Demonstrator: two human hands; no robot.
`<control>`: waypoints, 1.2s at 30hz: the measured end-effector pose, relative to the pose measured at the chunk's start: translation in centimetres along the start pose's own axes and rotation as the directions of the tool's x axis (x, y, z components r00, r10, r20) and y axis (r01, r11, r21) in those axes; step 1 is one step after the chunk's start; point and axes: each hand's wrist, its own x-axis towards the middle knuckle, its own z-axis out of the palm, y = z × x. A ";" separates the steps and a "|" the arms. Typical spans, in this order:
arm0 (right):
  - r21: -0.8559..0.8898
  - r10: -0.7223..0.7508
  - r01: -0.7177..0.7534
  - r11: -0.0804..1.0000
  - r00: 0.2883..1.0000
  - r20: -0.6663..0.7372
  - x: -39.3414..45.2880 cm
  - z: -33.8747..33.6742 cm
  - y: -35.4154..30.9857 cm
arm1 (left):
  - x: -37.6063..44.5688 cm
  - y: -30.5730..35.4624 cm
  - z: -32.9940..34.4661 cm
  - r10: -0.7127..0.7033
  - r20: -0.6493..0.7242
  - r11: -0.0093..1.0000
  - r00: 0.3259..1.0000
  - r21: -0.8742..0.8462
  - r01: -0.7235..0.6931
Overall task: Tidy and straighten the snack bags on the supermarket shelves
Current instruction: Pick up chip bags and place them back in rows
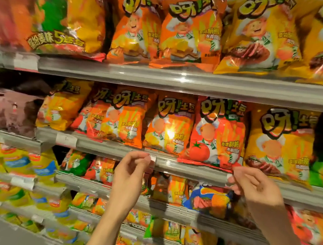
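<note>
Orange and yellow foil pretty much everywhere, and a lot of it is smeared. The top-left bags and the yellow bags low on the left are too blurry to read, and the dark brown bag on the left is just a shape. The snack bags stand in a row on the middle shelf, upright and overlapping a bit, with a red tomato bag whose bottom edge hangs over the shelf rail. Left hand has its fingertips pinched together on a small white tag at the rail. Right hand pinches near the tomato bag's lower corner and another white tag, can't tell which one it actually has. Both forearms cover bags on the lower shelves, and the blue bag peeks out between them.
</note>
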 end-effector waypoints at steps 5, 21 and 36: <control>-0.107 -0.042 0.030 0.994 0.993 -0.108 -1.4 3.5 -1.2 | 3.4 0.2 -4.4 0.042 0.134 0.999 0.990 0.013 -0.045; -0.598 -0.225 -0.035 0.801 0.908 -0.354 3.0 5.2 -6.1 | 9.5 2.3 1.0 0.114 0.524 0.966 0.844 0.141 -0.218; -0.390 0.020 -0.077 0.918 0.989 -0.149 3.9 3.7 -6.6 | 10.1 3.5 9.7 0.177 0.537 0.888 0.825 0.274 -0.369</control>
